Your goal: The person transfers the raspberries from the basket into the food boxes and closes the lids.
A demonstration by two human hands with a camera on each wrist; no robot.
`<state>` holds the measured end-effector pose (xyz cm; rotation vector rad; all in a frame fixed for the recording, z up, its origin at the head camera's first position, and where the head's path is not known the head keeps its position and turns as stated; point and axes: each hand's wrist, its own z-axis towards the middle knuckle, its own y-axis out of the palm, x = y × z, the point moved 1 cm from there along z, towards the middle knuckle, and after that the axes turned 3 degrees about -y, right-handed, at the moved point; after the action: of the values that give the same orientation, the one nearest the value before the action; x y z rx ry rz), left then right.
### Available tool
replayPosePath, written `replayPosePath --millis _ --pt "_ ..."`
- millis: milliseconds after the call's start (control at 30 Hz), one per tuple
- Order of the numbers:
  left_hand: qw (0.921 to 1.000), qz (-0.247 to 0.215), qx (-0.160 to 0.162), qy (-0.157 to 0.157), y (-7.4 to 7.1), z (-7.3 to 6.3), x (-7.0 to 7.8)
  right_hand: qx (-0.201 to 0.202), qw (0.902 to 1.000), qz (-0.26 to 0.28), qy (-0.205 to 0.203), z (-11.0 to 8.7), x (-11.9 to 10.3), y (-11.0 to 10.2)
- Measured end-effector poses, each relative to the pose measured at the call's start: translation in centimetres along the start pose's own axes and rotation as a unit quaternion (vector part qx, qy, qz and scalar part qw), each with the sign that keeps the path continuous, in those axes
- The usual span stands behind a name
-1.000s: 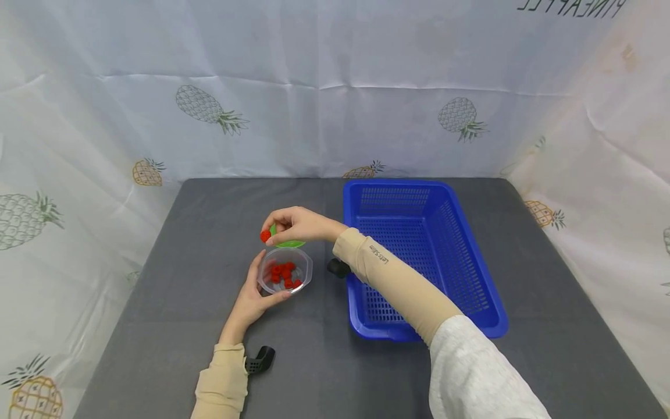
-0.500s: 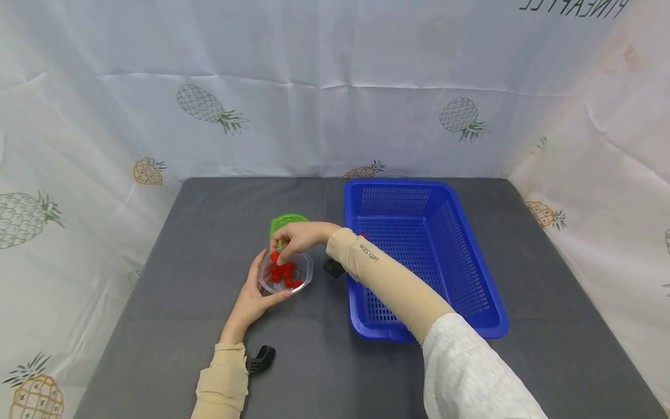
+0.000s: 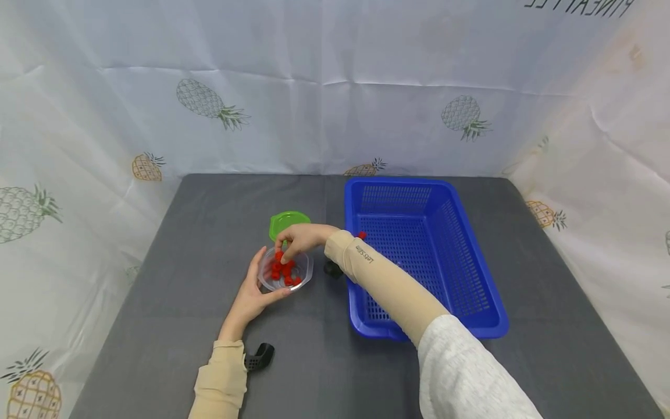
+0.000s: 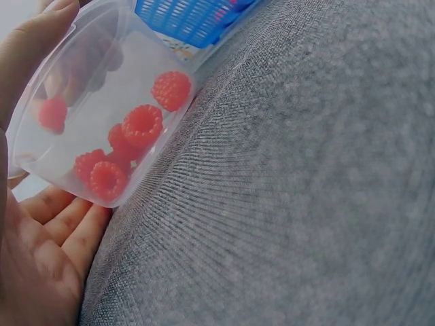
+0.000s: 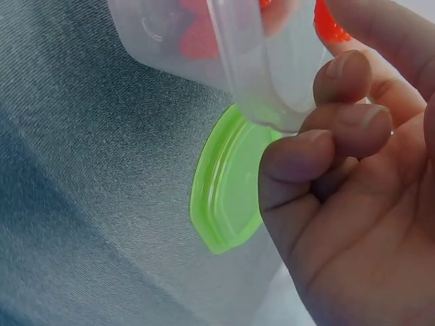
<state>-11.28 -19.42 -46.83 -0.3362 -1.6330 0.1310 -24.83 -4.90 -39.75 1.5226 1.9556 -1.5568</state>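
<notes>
My left hand (image 3: 248, 299) grips a clear plastic container (image 3: 305, 262), with thumb and fingers round its opposite sides. Several red raspberries (image 4: 143, 125) lie inside, seen through its wall in the left wrist view. Over the far side of the opening is my right hand (image 3: 303, 235), pinching one raspberry (image 5: 331, 24) between thumb and finger. Its other fingers are curled in the right wrist view. Just behind the container, a green lid (image 3: 287, 220) lies on the table, partly covered by the right hand.
A blue perforated basket (image 3: 471, 279) stands to the right, under the right forearm. One red piece (image 3: 362, 235) shows by its left wall. Black wrist mounts (image 3: 260, 357) sit beside each forearm. Pineapple-print cloth (image 3: 324, 128) hangs behind the grey table (image 3: 220, 203).
My right hand has come down and slightly right, bringing the raspberry from near the lid to the container's opening. More of the lid shows now. The left hand stays nearly still.
</notes>
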Motion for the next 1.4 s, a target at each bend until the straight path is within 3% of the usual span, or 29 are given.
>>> replayPosePath --millis 67,400,667,833,1200,1400 --pt "1.0000 0.001 -0.001 -0.005 0.0 -0.4 1.0 0.003 1.0000 0.007 -0.001 0.1 0.1 0.0" --pt "0.9999 0.012 0.002 -0.002 0.1 -0.2 1.1 0.013 0.9998 0.008 -0.011 0.1 0.5 0.0" --pt "0.9999 0.006 0.008 0.004 0.0 0.9 -1.6 0.019 0.9964 -0.083 -0.006 0.1 -0.2 0.0" --pt "0.9998 0.001 0.011 0.016 0.1 0.9 -2.1 0.016 0.9916 -0.128 -0.011 0.2 -0.1 0.3" --pt "0.9997 0.010 0.013 0.017 0.2 0.7 -2.2 0.016 0.9993 -0.027 -0.018 -0.1 0.7 0.4" --pt "1.0000 -0.006 0.006 0.005 0.2 0.6 -1.7 -0.007 0.9998 -0.013 -0.016 -0.4 0.3 0.1"
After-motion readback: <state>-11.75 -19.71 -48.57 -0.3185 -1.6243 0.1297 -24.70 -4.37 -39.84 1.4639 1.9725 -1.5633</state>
